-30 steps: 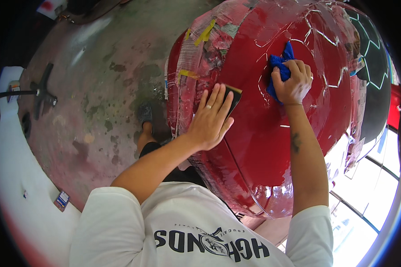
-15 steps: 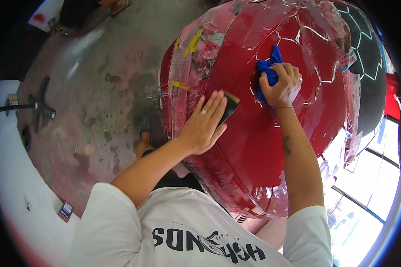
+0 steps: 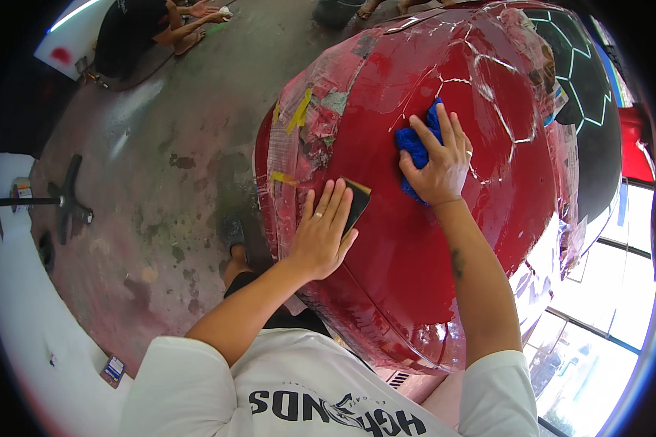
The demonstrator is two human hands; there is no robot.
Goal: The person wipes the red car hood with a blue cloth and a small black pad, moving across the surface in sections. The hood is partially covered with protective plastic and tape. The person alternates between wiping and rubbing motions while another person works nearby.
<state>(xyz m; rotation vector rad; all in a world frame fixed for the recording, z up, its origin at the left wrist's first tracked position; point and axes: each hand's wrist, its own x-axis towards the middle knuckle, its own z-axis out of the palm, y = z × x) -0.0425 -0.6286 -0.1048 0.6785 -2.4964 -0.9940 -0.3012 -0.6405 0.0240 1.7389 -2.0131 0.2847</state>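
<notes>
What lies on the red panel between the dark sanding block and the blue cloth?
In the head view, only bare glossy red panel separates the sanding block from the blue cloth.

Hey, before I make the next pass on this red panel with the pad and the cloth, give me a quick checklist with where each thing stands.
1. Left hand flat on the dark sanding pad: ok.
2. Right hand pressing the blue cloth to the red panel: ok.
3. Masking tape and plastic along the panel's left edge in place: ok.
4. Surface finish under the pad: cannot tell.
5. Person crouching on the floor well away from the panel: ok.
</notes>
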